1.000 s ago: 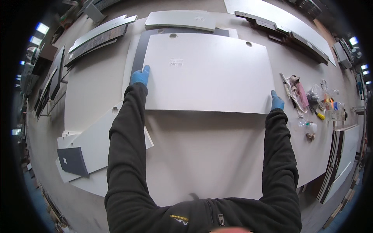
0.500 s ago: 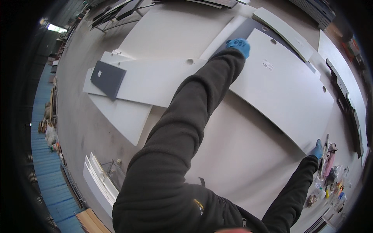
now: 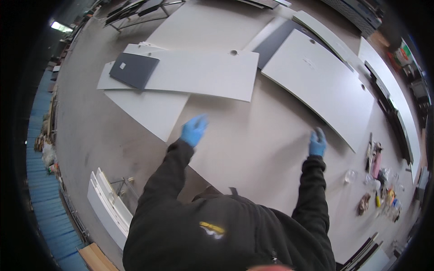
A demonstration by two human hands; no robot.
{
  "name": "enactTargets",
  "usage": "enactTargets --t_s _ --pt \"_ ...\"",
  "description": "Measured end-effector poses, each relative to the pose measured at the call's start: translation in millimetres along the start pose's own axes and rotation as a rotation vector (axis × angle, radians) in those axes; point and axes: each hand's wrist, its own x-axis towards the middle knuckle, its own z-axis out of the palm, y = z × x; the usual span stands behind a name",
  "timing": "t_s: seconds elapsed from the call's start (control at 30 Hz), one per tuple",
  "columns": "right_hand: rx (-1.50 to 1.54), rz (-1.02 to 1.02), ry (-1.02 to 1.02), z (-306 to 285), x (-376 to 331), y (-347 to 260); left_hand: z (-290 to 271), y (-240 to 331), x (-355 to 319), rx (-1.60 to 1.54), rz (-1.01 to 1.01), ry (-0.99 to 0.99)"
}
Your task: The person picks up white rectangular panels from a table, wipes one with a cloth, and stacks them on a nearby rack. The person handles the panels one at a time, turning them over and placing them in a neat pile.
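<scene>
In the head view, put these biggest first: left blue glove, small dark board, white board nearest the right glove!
1. White board nearest the right glove
2. Small dark board
3. Left blue glove

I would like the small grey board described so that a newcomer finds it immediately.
On the big pale table, beyond the left hand, lies a long white board. Across its left end rests the small grey board. Dark colour and a little white label set it apart from its white neighbours.

Dark fleece jacket (image 3: 239, 226), blue-gloved hands (image 3: 194, 131)
</scene>
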Motion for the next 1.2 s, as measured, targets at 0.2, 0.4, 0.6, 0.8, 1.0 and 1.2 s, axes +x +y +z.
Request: enactTargets --t_s 0.2,0.4,0.6,0.8,1.0,1.2 --pt "0.097 0.178 -0.178 96 13 -26 -136 -60 -117 0.049 -0.269 0.296" --pt "-0.282 0.294 -0.106 143 97 -51 -177 -43 -53 0.038 -0.220 0.249" --pt "-0.423 0.435 0.022 161 112 -65 -210 -36 30 0.061 -0.243 0.138" --pt "-0.306 0.411 -0.057 168 107 -85 -227 -44 79 0.029 -0.274 0.084" --pt "0.127 0.517 -0.373 249 59 -125 -238 -36 76 -0.061 -0.286 0.149" --pt "-0.023 0.420 -0.298 325 30 -162 -281 -34 106 -0.251 -0.280 0.283"
